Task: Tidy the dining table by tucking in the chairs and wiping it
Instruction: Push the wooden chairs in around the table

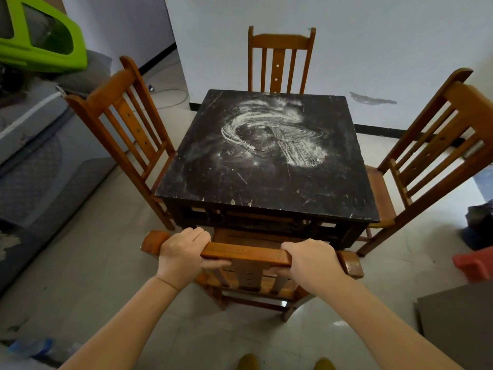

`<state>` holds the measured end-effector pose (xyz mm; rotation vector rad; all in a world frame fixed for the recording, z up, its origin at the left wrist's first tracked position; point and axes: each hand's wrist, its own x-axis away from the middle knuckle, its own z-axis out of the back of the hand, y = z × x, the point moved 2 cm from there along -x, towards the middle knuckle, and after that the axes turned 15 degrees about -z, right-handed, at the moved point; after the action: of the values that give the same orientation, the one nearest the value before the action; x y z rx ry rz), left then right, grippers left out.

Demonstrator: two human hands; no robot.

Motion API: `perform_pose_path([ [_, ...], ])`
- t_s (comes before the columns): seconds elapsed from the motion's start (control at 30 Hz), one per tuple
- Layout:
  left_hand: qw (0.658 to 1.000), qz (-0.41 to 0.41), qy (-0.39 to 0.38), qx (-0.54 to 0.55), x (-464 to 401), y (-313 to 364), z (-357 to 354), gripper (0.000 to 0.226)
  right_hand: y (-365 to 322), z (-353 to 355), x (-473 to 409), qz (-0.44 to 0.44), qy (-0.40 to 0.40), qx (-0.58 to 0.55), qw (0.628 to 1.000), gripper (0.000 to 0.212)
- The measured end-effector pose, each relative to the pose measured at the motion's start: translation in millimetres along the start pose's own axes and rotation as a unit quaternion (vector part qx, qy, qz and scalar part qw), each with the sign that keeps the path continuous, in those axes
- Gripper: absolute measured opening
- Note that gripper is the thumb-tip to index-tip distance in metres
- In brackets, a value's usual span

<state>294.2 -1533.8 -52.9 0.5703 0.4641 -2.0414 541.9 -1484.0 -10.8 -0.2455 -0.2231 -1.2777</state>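
Much of the near chair [248,256] is hidden: its seat sits under the front edge of the dark square surface [266,182], and only its top rail, back slats and lower legs show. The left hand [184,253] is wrapped around the left part of that rail, fingers curled over the top and thumb beneath; the right hand [310,259] is wrapped around the right part the same way. Both forearms run off the bottom edge. The surface is black, scuffed and chipped along its near edge, with a swirl of white powder [272,134] smeared across its far half. A left chair [120,124], a far chair [280,60] and a right chair [432,145] stand close against its other sides; the right one is cut off by the frame. Blurred objects at the floor edges cannot be identified.
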Motion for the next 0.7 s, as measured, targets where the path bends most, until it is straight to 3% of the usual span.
perform_pose_path([
  [0.23, 0.996, 0.018, -0.071, 0.049, -3, 1, 6, 0.063, -1, -1, 0, -0.009, -0.037, -0.022, 0.999, 0.035],
  [0.33, 0.983, 0.070, -0.122, 0.118, -28, 10, 18, 0.074, 0, 19, 1, 0.000, -0.100, -0.067, 0.993, 0.051],
  [0.43, 0.981, 0.072, -0.140, 0.110, -79, 17, 22, 0.061, 5, 57, -10, 0.014, -0.040, -0.074, 0.996, 0.059],
  [0.5, 0.972, 0.066, -0.208, 0.085, -114, 12, 10, 0.043, 14, 78, -25, -0.007, -0.005, -0.076, 0.997, 0.054],
  [0.6, 0.938, 0.057, -0.335, 0.070, -156, 10, -15, 0.034, 35, 87, -43, -0.063, 0.002, -0.069, 0.996, 0.049],
  [0.7, 0.921, 0.003, -0.382, 0.081, -198, 33, -32, 0.033, 70, 79, -47, -0.122, -0.008, -0.058, 0.991, 0.041],
])
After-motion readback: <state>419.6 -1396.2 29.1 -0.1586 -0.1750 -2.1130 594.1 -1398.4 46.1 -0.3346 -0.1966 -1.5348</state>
